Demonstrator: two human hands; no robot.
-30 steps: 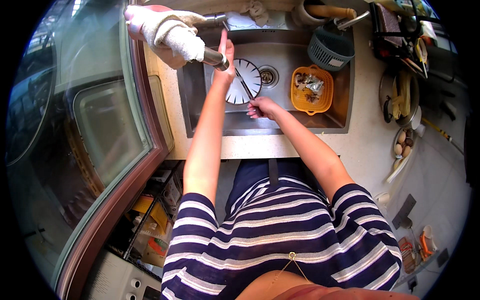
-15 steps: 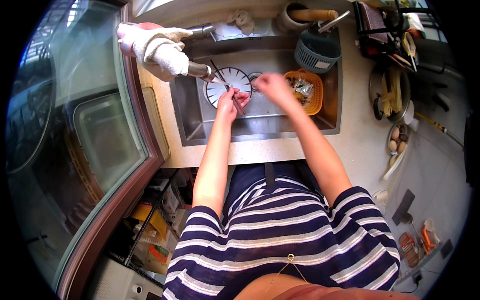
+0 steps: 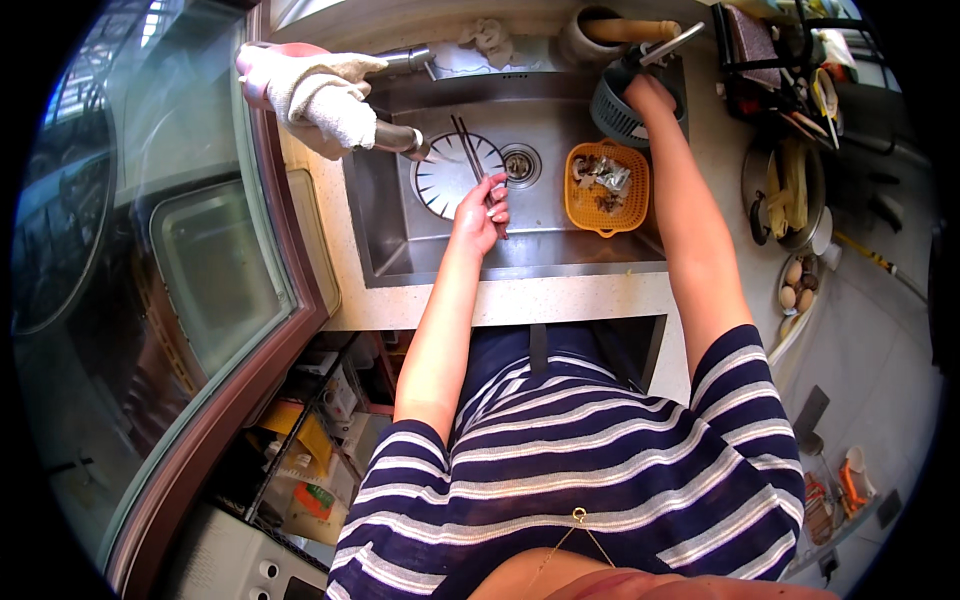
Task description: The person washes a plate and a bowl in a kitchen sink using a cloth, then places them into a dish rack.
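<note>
One pale, finely speckled counter [image 3: 575,301] frames a rectangular sink [image 3: 555,108] of smooth, brushed-looking metal with a flat rim. Over the sink's left edge hangs a cylindrical metal faucet [image 3: 405,141], its body wrapped in a bunched, rough-textured cream cloth [image 3: 330,100]. Left of the sink's centre, on its floor, lies a round, glossy white plate [image 3: 437,180] with thin dark wedges pointing inward from its rim. At the sink's back right corner sits a round, blue-grey basket [image 3: 612,115] with slotted walls, and just in front of it, toward the right edge, a square-sided orange basket [image 3: 572,205] of perforated plastic holds crumpled silvery foil [image 3: 612,180] and brownish scraps. The right hand [image 3: 652,92] reaches down into the blue-grey basket; its fingers are hidden there, so I cannot tell whether they are spread or gripping. The left hand [image 3: 481,215], above the sink between the plate and the front edge, has its fingers curled closed around two slim, dark chopsticks [image 3: 466,145], straight and slightly apart at their far ends, which slant over the plate. Beside the plate is the round metal drain [image 3: 521,166].
</note>
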